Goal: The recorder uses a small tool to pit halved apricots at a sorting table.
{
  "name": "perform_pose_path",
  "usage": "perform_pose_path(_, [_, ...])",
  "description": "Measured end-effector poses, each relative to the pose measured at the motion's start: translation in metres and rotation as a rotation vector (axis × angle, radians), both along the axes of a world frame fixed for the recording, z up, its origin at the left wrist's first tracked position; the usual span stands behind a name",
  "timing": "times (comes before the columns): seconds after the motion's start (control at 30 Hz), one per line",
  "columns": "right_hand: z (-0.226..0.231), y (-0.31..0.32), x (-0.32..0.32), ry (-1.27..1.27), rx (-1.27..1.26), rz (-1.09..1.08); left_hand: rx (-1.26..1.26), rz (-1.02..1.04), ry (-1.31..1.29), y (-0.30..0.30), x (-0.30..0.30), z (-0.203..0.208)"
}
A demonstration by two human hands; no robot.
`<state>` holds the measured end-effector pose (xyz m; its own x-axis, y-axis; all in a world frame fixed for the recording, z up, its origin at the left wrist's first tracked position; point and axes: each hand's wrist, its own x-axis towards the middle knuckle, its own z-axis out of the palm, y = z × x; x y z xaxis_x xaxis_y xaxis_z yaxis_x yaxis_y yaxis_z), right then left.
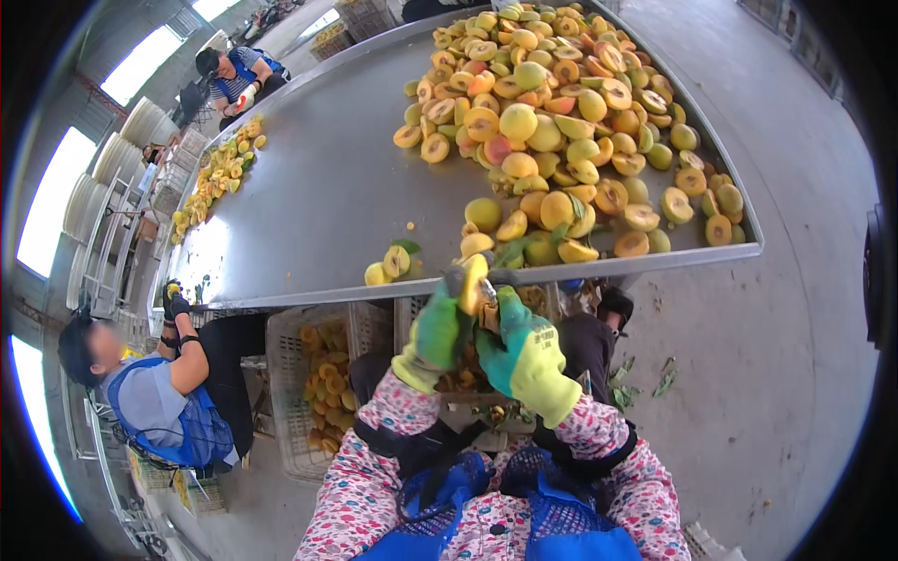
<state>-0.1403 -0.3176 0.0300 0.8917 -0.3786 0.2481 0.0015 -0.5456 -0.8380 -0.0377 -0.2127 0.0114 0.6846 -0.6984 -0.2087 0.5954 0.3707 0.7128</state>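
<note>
My left hand (432,329), in a yellow-green glove, is closed around a halved yellow peach (474,282), its cut face turned toward my right side. In the matching glove, my right hand (526,353) grips a small pitting tool (487,297) with a metal end and a brownish handle. The metal end is against or very near the peach half; its exact shape is blurred. Both hands are just off the near edge of a metal table (318,187). Beyond them lies a large heap of peaches (547,122), many halved with pits showing.
Below the table edge, a plastic crate (290,411) holds peach halves (327,383). Two peach pieces (388,266) with a leaf lie near the table's front rim. One co-worker (168,393) sits at left, another (238,79) at the far left. Fallen leaves (664,376) dot the floor.
</note>
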Motion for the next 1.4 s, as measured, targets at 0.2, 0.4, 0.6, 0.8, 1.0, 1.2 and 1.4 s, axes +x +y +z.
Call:
perform_pose_path(0.2, [-0.002,0.001,-0.026,0.100,-0.256,0.092,0.011,0.050,-0.016,0.019,-0.036,-0.007])
perform_pose_path(0.4, [0.019,0.001,-0.056,0.238,0.218,0.021,0.095,0.200,-0.416,0.021,-0.058,0.010])
perform_pose_path(0.6, [-0.008,0.022,-0.047,0.028,1.249,0.043,-0.087,0.383,-0.368,0.005,-0.080,0.034])
perform_pose_path(0.8, [-0.010,0.025,-0.041,0.010,0.867,-0.010,0.033,0.295,-0.105,0.014,-0.062,0.024])
perform_pose_path(1.0, [-0.006,0.006,-0.030,0.136,0.014,-0.034,0.428,0.238,-0.741,0.030,-0.068,0.015])
perform_pose_path(1.2, [0.018,0.011,-0.046,0.267,-0.032,0.101,0.425,0.475,-0.537,0.024,-0.071,0.014])
perform_pose_path(1.4, [0.000,0.023,-0.052,0.159,-0.125,0.120,0.247,0.352,-0.330,0.022,-0.074,0.016])
